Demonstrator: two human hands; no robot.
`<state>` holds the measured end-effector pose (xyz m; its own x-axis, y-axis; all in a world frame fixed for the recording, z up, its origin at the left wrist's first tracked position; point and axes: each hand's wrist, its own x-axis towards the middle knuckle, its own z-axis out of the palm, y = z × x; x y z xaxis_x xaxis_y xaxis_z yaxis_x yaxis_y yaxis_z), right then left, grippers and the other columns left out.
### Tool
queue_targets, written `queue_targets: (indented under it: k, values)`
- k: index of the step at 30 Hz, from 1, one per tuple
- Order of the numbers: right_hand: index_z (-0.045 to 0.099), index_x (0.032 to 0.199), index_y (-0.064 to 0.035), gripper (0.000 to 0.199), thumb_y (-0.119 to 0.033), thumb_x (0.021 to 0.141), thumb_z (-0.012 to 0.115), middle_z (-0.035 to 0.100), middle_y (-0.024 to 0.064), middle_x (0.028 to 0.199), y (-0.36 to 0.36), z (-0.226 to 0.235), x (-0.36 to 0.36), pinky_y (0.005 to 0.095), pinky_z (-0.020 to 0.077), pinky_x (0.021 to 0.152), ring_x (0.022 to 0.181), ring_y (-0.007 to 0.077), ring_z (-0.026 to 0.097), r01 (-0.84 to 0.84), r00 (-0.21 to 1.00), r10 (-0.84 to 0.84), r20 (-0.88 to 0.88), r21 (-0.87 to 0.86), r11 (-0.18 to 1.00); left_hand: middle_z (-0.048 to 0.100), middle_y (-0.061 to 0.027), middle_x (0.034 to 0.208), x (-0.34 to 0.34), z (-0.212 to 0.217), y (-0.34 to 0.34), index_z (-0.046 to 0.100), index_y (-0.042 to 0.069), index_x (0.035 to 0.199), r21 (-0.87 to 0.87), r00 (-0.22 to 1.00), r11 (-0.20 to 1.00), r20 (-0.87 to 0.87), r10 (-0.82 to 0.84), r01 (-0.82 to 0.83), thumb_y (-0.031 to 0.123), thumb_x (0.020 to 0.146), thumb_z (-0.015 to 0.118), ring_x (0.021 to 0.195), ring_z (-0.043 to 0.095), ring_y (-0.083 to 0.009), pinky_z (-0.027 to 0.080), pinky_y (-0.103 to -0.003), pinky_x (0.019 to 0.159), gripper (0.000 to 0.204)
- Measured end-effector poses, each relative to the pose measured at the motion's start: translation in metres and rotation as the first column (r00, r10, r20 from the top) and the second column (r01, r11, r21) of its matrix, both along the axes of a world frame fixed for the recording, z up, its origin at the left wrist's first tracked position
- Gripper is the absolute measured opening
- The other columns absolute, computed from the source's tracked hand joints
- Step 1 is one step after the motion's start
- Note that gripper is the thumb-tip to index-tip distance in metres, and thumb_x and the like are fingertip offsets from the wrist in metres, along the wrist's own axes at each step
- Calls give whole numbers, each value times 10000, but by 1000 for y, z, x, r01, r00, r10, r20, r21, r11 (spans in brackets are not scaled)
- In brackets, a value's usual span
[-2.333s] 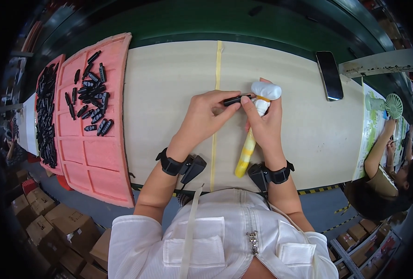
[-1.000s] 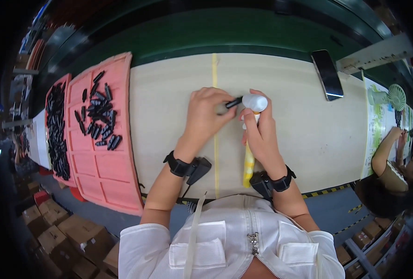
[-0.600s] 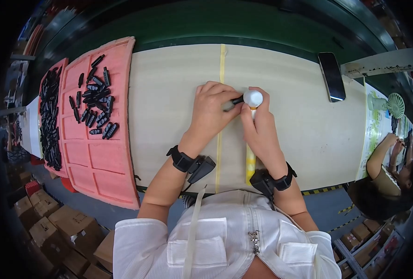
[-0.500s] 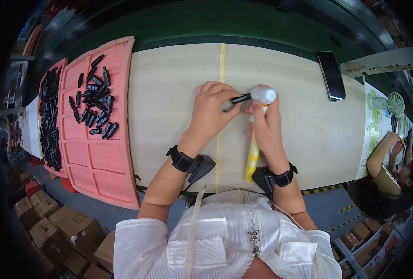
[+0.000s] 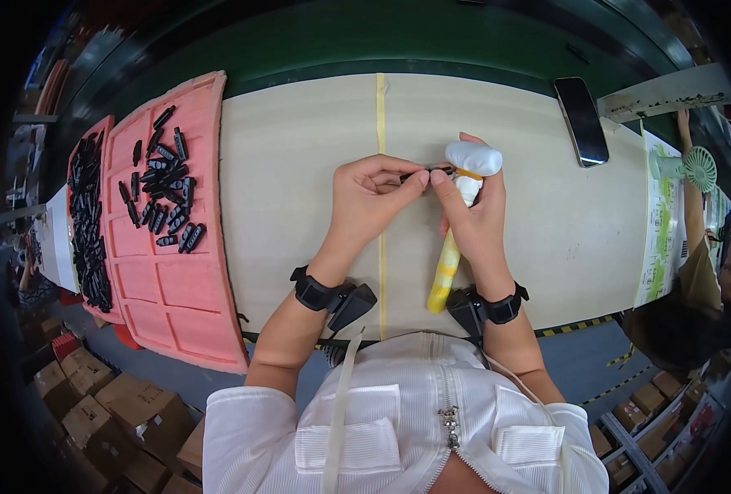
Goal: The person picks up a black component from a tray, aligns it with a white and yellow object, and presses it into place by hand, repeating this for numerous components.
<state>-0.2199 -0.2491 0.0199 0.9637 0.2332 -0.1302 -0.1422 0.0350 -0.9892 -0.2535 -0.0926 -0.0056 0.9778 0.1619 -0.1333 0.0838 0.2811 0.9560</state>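
Above the middle of the table, my left hand (image 5: 367,198) is closed, its thumb and fingers pinching a small black plastic part (image 5: 441,170). Most of that part hides behind the fingertips. Close beside it, my right hand (image 5: 482,229) is closed round a mallet (image 5: 445,276) with a wrapped white head and a yellow-and-white handle. The mallet's head rises past the far side of the hand, and the handle hangs toward me. My right thumb and finger also meet the black part, so both hands touch it.
On the left, a pink divided tray (image 5: 172,300) bears several loose black parts (image 5: 166,177). Beyond it, another pink tray (image 5: 109,247) carries a dense pile. A phone (image 5: 582,122) lies far right. Past it stand a green fan (image 5: 700,169) and a co-worker (image 5: 686,305).
My fingertips have come together on the black part, which showed more before. The mallet's head has turned to the right within my right hand. The co-worker's arm now reaches farther up.
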Motion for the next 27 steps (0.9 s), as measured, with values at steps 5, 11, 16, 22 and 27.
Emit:
queue_targets:
  k: [5, 11, 16, 22, 27]
  values:
    - [427, 1417, -19, 572, -185, 952, 716, 661, 73, 1007, -2, -4, 1, 208, 435, 445, 607, 58, 560, 11, 1000, -11, 21, -5, 1000, 755, -120, 968, -2, 6, -5, 723, -59, 1026, 75, 999, 997, 23, 22, -24, 23, 899, 750, 876, 732, -150, 595, -247, 768, 153]
    - [420, 1416, -25, 578, -146, 938, 722, 672, 56, 997, 2, -8, -1, 202, 454, 453, 648, 56, 571, -57, 998, 58, -33, 19, 998, 753, -119, 989, -17, 31, 27, 719, -33, 1075, 655, 1000, 756, -11, -6, 12, 97, 935, 726, 828, 739, -184, 603, -278, 747, 192]
    - [413, 1419, -31, 584, -120, 930, 721, 669, 44, 975, 4, -6, -3, 202, 462, 455, 663, 57, 572, -65, 994, 65, -85, 11, 998, 700, -177, 1152, -50, 14, 137, 545, -3, 1327, 224, 652, 621, 109, 750, -751, 343, 1029, 597, 869, 722, -236, 603, -323, 711, 460]
    - [404, 1420, -35, 588, -106, 927, 717, 658, 39, 956, 5, -8, 1, 210, 462, 453, 639, 60, 562, -100, 991, 100, -88, -4, 995, 660, -192, 1210, -50, 21, 169, 515, -16, 1347, -75, 511, 514, 48, 858, -855, 441, 1050, 513, 914, 711, -247, 598, -327, 712, 545]
    - [391, 1423, -44, 596, -93, 925, 714, 655, 37, 951, 0, -7, 7, 214, 456, 449, 609, 61, 550, -103, 987, 102, -121, -7, 995, 677, -149, 1136, 50, 25, 126, 593, -6, 1300, 264, 886, 846, 116, 449, -463, 335, 1037, 567, 885, 706, -216, 585, -301, 728, 431]
